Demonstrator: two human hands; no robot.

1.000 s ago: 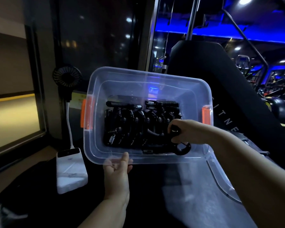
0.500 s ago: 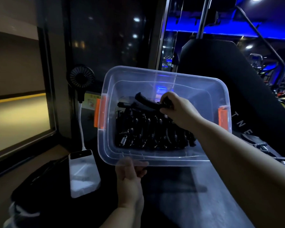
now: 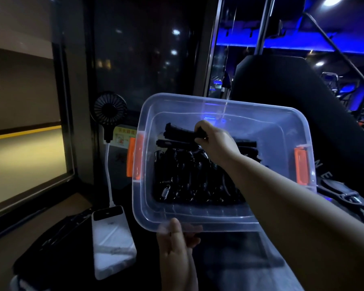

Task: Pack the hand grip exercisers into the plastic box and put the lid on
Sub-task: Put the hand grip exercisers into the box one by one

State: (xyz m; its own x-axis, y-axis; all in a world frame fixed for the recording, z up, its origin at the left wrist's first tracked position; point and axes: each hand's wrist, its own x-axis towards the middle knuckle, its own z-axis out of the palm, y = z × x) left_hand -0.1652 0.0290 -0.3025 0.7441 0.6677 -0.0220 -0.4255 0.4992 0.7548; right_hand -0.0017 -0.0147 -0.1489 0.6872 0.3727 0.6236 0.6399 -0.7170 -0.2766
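The clear plastic box is held tilted toward the camera by the left hand, whose grip is clamped on the near rim, thumb on top and fingers underneath. No lid is seen on the box. Orange latches are fitted at both ends: left latch, right latch. The inside is filled with a dense pile of black hand grip exercisers, with metal coil springs visible among the handles. The right hand is reached into the box from the right, its grip closed on one more black exerciser, which is held above the pile near the far-left part of the box with its handles pointing left. Whether that exerciser touches the pile below cannot be told. Left of the box, a white power bank is laid flat on a dark surface, with a white cable run up from it to a small black fan standing upright. A dark padded gym machine is seen behind the box, under blue lighting.
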